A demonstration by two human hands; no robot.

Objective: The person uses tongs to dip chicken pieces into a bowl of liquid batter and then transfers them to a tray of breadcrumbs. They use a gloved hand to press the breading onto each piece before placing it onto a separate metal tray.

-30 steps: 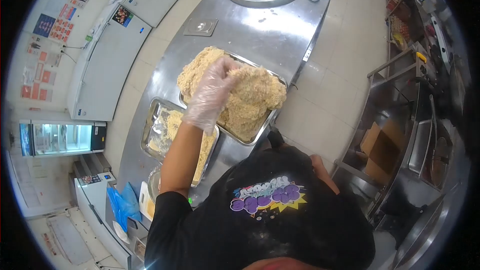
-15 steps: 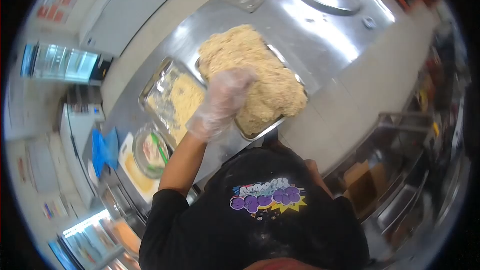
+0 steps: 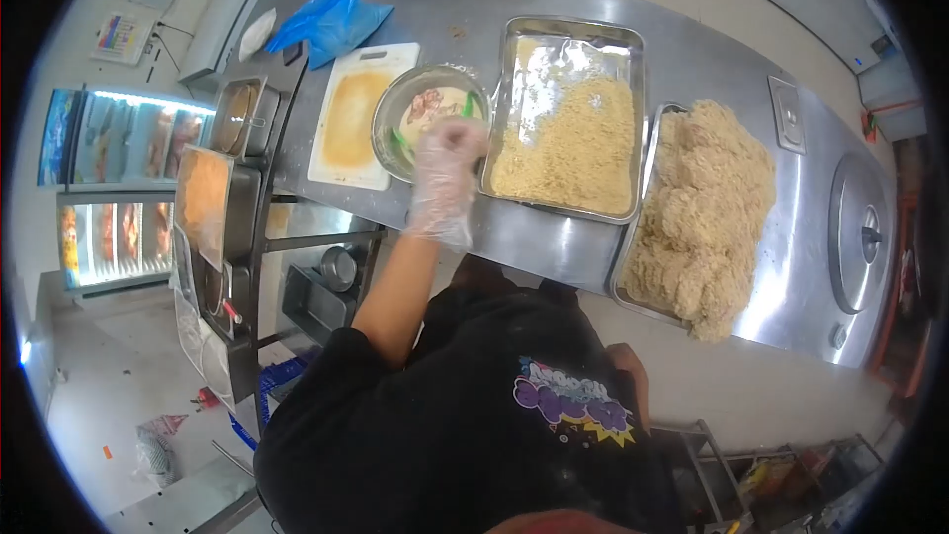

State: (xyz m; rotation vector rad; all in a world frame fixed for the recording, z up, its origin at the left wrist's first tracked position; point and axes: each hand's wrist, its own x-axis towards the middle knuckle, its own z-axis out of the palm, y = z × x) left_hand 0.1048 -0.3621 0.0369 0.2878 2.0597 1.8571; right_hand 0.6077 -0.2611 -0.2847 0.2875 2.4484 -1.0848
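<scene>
My left hand (image 3: 450, 153), in a clear plastic glove, is over the near right side of a bowl (image 3: 381, 133). Its fingers are curled, and whatever they may hold is hidden. Pale batter with pinkish pieces (image 3: 430, 107) fills the bowl. Green utensil parts (image 3: 469, 106) show on both sides of the hand. Right of the bowl lies a metal tray (image 3: 509, 69) with yellowish crumbs (image 3: 583, 153). Beyond it, a second tray (image 3: 621, 282) carries a high heap of crumb-coated pieces (image 3: 707, 213). My right hand (image 3: 625, 361) hangs by my side, its fingers not discernible.
A stained white cutting board (image 3: 326, 153) lies left of the bowl, with a blue plastic bag (image 3: 341, 25) behind it. Metal pans (image 3: 213, 193) stand in a rack at left. A large round lid (image 3: 858, 237) rests at the steel table's (image 3: 445, 5) right end.
My left hand has moved from the heap of coated pieces to the bowl at left. The view has turned, and more of the left side now shows.
</scene>
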